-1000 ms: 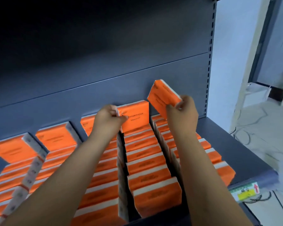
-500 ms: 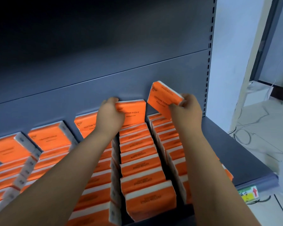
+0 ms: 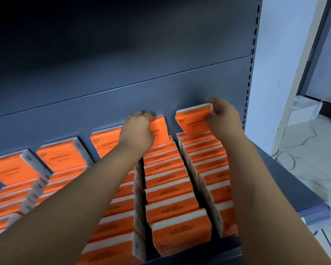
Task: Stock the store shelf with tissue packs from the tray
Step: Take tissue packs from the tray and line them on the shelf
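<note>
— Tissue pack, orange: location?
— Rear of rightmost row on shelf, close to back panel; pinched at top corner by right hand, fingers curled.
— Left hand?
— Fingers hooked over top edge of neighbouring row's rear pack.

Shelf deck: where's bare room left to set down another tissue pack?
Bare: the grey shelf deck strip right of the rightmost row. Leftward the orange rows stand packed, only slits between. At the back, the left hand grips an upright pack, the right hand a tilted pack.
</note>
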A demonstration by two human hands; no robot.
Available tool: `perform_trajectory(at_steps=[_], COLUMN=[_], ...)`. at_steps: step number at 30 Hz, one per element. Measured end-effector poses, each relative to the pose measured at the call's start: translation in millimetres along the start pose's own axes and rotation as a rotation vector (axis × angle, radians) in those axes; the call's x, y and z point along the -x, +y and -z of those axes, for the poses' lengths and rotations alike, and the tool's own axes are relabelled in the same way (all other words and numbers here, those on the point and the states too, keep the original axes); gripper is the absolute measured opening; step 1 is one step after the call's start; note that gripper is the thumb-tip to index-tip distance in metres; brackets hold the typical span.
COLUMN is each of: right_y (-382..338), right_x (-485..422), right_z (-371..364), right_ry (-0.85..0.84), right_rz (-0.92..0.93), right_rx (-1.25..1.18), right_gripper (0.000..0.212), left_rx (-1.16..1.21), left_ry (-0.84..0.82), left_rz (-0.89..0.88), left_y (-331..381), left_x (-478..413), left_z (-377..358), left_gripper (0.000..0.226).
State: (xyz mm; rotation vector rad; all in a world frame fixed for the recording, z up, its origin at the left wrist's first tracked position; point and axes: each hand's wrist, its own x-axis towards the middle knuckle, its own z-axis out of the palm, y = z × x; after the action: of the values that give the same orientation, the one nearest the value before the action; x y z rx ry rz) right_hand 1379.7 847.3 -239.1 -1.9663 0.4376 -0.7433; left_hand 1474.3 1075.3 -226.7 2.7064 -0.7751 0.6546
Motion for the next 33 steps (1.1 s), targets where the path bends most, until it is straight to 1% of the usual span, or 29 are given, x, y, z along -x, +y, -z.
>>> perform_trajectory(at_steps=[3, 6, 7, 11, 16, 21, 24, 27, 30, 33], right_y=[1.9, 6.9, 8.6, 15.7, 25.7, 30.4, 28.4, 24.0, 23.7, 26.1], right_x=[-0.4, -4.1, -5.7, -9.2, -11.5, -8.4, -5.0, -2.3, -1.2, -1.3], right_z=[-5.1, -13.3, -15.7, -19.1, -20.4, -20.3, -23.2, -25.2, -27.0, -28.4], right_ry=[-0.005, 0.009, 0.017, 0.058, 0.073, 0.095, 0.181, 0.244, 0.234, 0.187], right_rz=[0.014, 0.033, 0.035, -0.020, -0.031, 0.056, 0.130, 0.145, 0.145, 0.147], right_rx=[0.011, 0.019, 0.033, 0.088, 0.059, 0.143, 0.206, 0.280, 0.337, 0.358], right_gripper=[0.044, 0.042, 0.044, 0.062, 0.060, 0.066, 0.061, 0.056, 0.055, 0.058], left_rx=[-0.037, -0.050, -0.046, 0.001, 0.077, 0.142, 0.180, 0.181, 0.143, 0.059], left_ry=[0.010, 0.017, 0.022, 0.051, 0.064, 0.098, 0.105, 0.085, 0.053, 0.023], left_rz=[-0.014, -0.025, -0.030, -0.049, -0.051, -0.090, -0.127, -0.133, -0.137, -0.110], left_y=[2.3, 4.6, 4.7, 1.5, -2.8, -5.8, -8.3, -11.1, -11.3, -7.5], left_x=[-1.1, -1.1, -1.0, -2.6, -6.3, -6.2, -5.7, -4.6, -2.6, -0.9], left_z=[1.1, 0.7, 0.4, -1.7, -5.9, -10.8, -12.1, -12.4, -9.8, -5.8], left_gripper=[0.059, 0.054, 0.053, 0.047, 0.042, 0.038, 0.041, 0.045, 0.053, 0.060])
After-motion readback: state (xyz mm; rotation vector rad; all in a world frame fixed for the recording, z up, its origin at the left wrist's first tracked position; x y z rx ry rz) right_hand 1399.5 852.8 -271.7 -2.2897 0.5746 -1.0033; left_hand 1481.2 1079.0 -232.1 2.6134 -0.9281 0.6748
